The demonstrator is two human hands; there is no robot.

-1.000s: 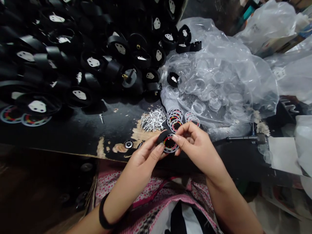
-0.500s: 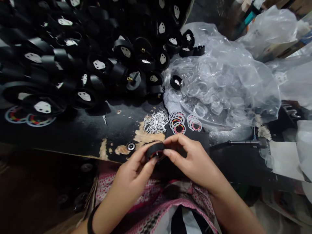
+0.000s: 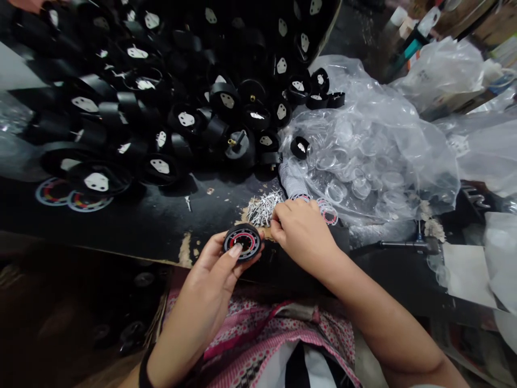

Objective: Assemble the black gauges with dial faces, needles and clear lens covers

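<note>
My left hand point(image 3: 216, 269) grips a round black gauge point(image 3: 242, 242) whose dial with red and white markings faces up; the thumb lies on the dial. Just right of it, my right hand point(image 3: 301, 231) has its fingers pressed together at the near edge of a pile of small white pointers point(image 3: 264, 209). Whatever those fingertips hold, if anything, is too small to make out. Behind this hand a stack of printed dials point(image 3: 294, 180) is partly covered. More dials point(image 3: 329, 215) lie to its right.
Many black gauge housings point(image 3: 186, 118) are heaped at the back left. Clear plastic bags point(image 3: 375, 124) with transparent round covers point(image 3: 361, 187) lie at the right. A dark-handled tool point(image 3: 407, 246) and white paper point(image 3: 468, 272) sit at the far right. Two larger dials point(image 3: 89, 201) lie at left.
My right hand has let go of the gauge and moved forward to the pointer pile. My left hand has tilted the gauge so its dial shows. The camera view has shifted.
</note>
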